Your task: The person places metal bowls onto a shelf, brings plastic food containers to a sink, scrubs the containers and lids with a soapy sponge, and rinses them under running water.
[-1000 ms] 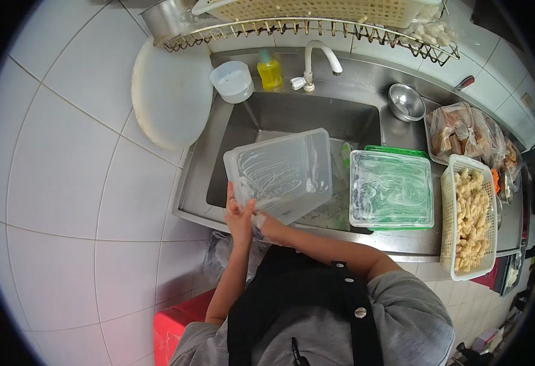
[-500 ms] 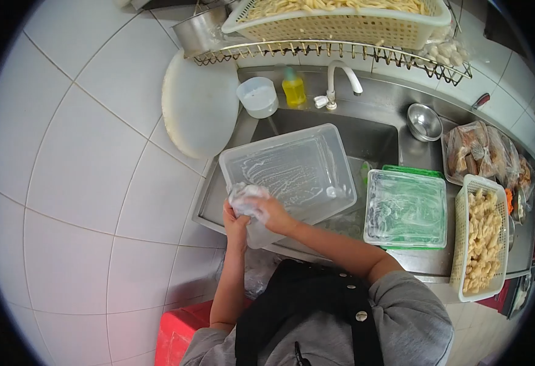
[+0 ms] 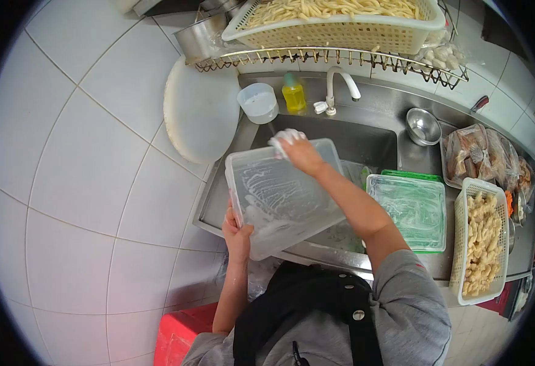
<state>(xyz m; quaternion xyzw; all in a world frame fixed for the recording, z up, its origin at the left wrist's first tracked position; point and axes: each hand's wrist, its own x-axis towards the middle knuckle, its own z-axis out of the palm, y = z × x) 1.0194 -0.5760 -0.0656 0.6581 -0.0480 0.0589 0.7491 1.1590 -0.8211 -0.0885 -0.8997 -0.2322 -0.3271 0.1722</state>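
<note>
Now one clear container [image 3: 273, 195] is sitting tilted over one sink basin [image 3: 365, 141], with the left hand's [image 3: 237, 238] fingers clamping its left side. The right hand [image 3: 301, 154], earlier working beside the left, is now pressing one white sudsy wad [image 3: 284, 140] at the far rim, its fingers bunching around it. One green-and-clear box [image 3: 408, 213] is resting to the right; one yellow bottle [image 3: 293, 97], one white tub [image 3: 259, 105] and one faucet [image 3: 331, 94] are standing behind. Two baskets are holding pale food: one above [image 3: 340, 32], one at right [image 3: 459, 244].

Left hand [image 3: 237, 236] gripping soapy clear container [image 3: 289, 192], right hand [image 3: 301, 154] holding foamy cloth [image 3: 287, 140]
</note>
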